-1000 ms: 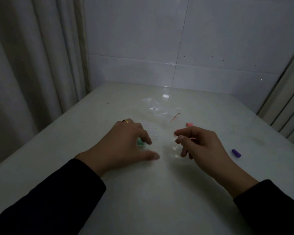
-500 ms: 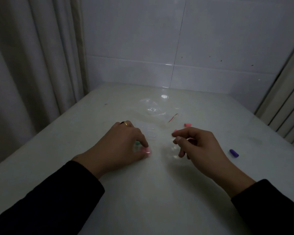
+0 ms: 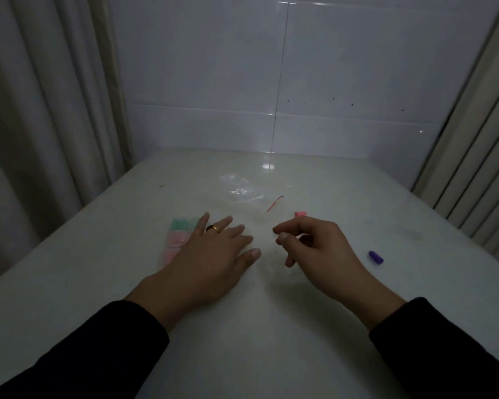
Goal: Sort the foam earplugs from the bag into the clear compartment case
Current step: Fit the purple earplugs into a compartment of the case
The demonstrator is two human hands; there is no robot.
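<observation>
**Clear case at the left, loose plugs on the right**

Clear plastic, faint in the dim light, marks the compartment case (image 3: 177, 240) at the left of the white table (image 3: 98, 254); green foam earplugs show in its far compartment and pink ones in the nearer compartments. The left hand (image 3: 211, 254) lies partly over its right edge, fingers straight and spread, holding nothing, a gold ring (image 3: 215, 228) on one finger. Beyond the hands lies the crumpled clear bag (image 3: 241, 190), with a thin red strip (image 3: 274, 203) just right of it. The right hand (image 3: 314, 246) hovers with fingers curled, thumb and forefinger tips close together; whether they pinch anything I cannot tell. A pink earplug (image 3: 300, 214) lies just beyond it, and a purple earplug (image 3: 375, 257) lies farther right.
</observation>
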